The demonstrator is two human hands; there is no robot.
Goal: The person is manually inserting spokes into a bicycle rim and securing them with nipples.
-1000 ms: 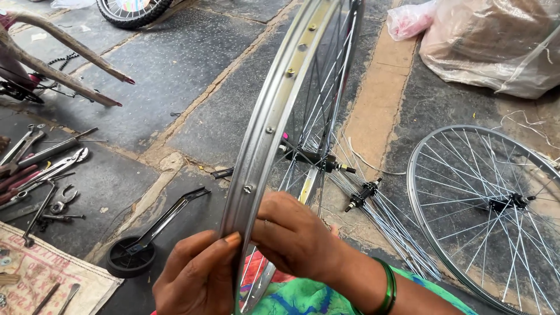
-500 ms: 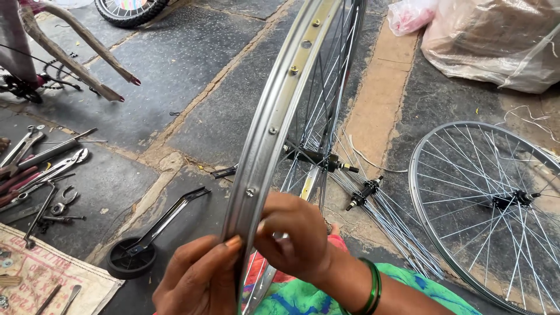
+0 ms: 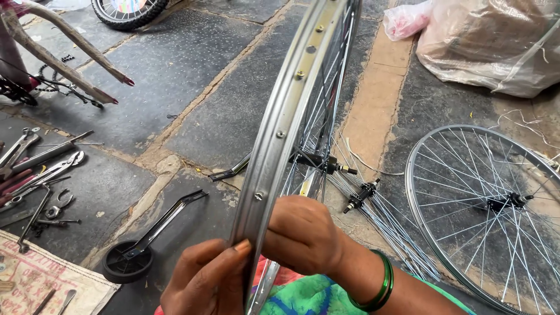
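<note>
Your left hand (image 3: 207,280) and right hand (image 3: 303,236) both grip the upright bicycle rim (image 3: 274,151); its spokes (image 3: 326,111) are already laced to the hub (image 3: 318,160).

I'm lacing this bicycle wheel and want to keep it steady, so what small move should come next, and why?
Probably turn the rim slightly to bring the next nipple hole toward the right hand. That hand sits inside the rim among the spokes, while the left hand pinches the rim's edge, so the left one could do the turning.

Upright wheel rim (image 3: 291,122) at centre; hand tools (image 3: 35,169) on floor to left, second spoked wheel (image 3: 490,204) flat to right, plastic bag (image 3: 496,41) behind.
</note>
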